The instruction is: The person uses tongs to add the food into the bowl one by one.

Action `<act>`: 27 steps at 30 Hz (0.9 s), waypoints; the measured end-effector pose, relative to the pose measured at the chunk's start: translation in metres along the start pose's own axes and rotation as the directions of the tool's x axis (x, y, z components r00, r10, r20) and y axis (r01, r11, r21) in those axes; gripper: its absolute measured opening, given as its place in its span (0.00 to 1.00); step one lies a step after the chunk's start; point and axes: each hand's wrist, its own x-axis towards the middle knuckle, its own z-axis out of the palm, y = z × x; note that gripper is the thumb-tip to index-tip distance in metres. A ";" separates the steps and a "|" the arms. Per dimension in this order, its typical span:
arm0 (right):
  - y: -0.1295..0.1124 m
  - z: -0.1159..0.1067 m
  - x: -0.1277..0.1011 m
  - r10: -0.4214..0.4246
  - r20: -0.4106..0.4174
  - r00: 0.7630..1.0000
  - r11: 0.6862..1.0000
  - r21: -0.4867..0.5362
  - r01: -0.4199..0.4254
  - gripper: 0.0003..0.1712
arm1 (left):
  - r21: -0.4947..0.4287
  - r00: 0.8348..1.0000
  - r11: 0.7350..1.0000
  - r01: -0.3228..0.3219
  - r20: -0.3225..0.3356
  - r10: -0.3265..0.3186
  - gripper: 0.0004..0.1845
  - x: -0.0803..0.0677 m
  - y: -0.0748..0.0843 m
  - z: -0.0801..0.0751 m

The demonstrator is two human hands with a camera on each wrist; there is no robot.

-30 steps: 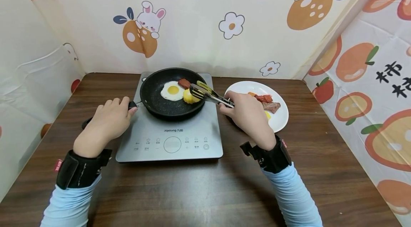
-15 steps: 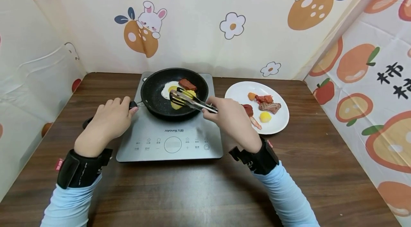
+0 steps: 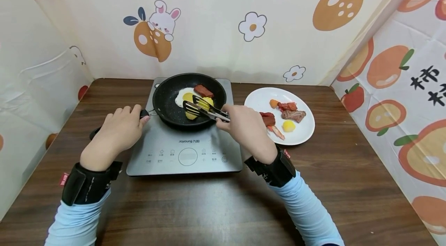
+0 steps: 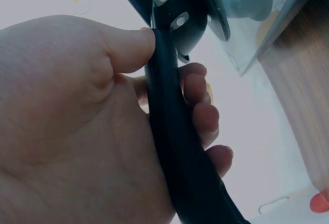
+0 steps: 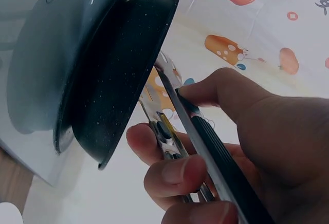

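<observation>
Head view: one pan (image 3: 167, 103) holds three foods; one plate (image 3: 299, 136), five.

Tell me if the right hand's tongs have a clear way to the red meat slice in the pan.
Probably yes: the tongs sit over the pan, and nothing covers the red slice just beyond.

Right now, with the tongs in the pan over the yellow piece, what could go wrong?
1. The tongs in the right hand straddle the yellow food piece, which lies right beside the fried egg; closing them could snag or tear the egg.
2. That rounded piece might slip from the tongs and drop onto the induction cooktop.
3. The left hand grips only the pan handle; a push could shift the frying pan.
</observation>
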 end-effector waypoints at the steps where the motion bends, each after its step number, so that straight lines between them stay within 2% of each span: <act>1: 0.000 0.000 0.000 0.001 -0.002 1.000 1.000 -0.002 -0.001 0.14 | 0.001 1.000 1.000 0.001 0.000 -0.001 0.30 0.000 0.000 0.000; 8: 0.003 -0.001 0.000 -0.009 -0.047 0.999 1.000 0.008 0.009 0.12 | 0.004 1.000 1.000 -0.006 -0.010 0.006 0.30 0.000 -0.001 0.001; 15: 0.005 -0.003 0.000 -0.008 -0.053 0.999 1.000 0.022 0.009 0.14 | 0.006 1.000 1.000 -0.008 -0.008 0.008 0.29 0.001 -0.001 0.001; 23: 0.001 0.003 0.000 -0.097 -0.093 0.991 0.995 0.010 0.098 0.13 | 0.008 1.000 1.000 -0.006 -0.012 0.006 0.29 0.001 -0.001 0.001; 27: 0.000 0.005 0.001 -0.099 -0.084 0.992 0.995 -0.015 0.098 0.11 | 0.006 1.000 1.000 -0.009 -0.016 0.009 0.29 0.001 0.000 0.001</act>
